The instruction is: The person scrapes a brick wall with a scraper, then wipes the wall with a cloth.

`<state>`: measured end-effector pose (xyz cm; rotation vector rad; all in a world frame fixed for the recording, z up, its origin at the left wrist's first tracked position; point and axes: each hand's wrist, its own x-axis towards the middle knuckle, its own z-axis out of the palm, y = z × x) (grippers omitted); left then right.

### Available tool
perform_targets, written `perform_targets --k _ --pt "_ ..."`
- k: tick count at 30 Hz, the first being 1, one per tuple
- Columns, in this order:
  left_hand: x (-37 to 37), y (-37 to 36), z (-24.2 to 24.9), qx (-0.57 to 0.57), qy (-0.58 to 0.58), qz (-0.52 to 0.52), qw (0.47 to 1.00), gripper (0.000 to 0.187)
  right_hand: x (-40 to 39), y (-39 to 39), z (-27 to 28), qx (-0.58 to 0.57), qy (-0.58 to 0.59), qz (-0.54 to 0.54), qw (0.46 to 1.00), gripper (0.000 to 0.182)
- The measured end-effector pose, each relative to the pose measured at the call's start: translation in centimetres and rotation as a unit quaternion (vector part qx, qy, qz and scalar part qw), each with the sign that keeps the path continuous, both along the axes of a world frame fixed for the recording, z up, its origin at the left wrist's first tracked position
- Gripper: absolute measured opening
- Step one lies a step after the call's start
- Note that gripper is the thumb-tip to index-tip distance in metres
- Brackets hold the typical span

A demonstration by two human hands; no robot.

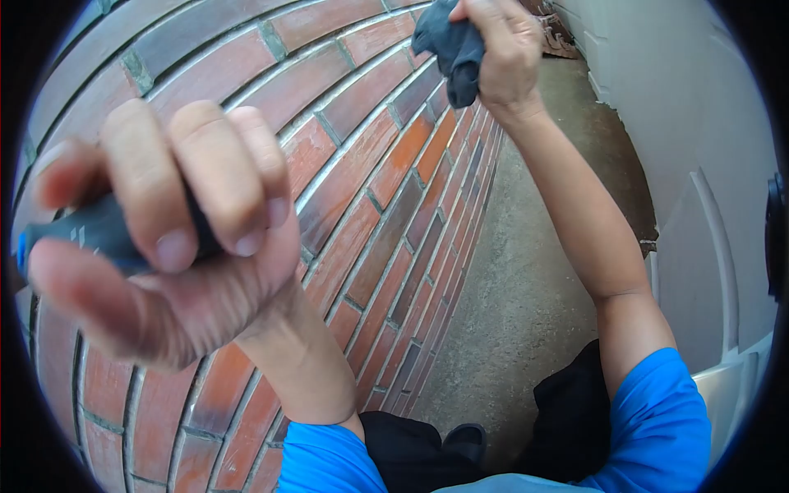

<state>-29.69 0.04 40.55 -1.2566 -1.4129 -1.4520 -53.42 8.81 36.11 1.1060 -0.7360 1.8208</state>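
Note:
Close to the camera, my left hand [189,222] is wrapped round a dark bottle-like object [99,234]. Small pale marks and a blue end show on it; my fingers hide the rest, and I cannot tell its exact kind. Farther up, my right hand [509,62] grips a bunched dark grey cloth [459,57]. Part of that cloth hangs below the fingers and overlaps the brick wall [353,214] in this view.
The wall of reddish-brown bricks with recessed joints fills the left and middle. Beside it runs a narrow concrete floor [509,271], with a dark shoe [465,442] on it. A white car-like panel [699,123] borders the right. Brown debris [559,37] lies at the far end.

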Motion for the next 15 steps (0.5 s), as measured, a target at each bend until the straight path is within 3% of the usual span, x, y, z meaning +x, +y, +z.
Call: perform_targets --k 2,5,7,15 --pt "1.7 -0.1 0.5 0.006 0.036 0.041 0.998 0.018 2.3 4.9 2.6 0.019 0.009 0.089 0.996 0.013" --pt "3.7 -0.6 0.5 0.005 0.083 0.092 0.992 0.018 5.4 11.9 3.4 -0.1 0.041 0.153 0.982 0.034" --pt "4.6 -0.7 0.4 0.01 0.104 0.116 0.988 0.017 7.7 15.2 3.0 -0.134 0.087 0.15 0.976 0.034" --pt "5.9 -0.5 0.0 0.002 0.144 0.181 0.973 0.016 15.4 18.2 1.2 -0.023 0.245 0.076 0.966 0.033"
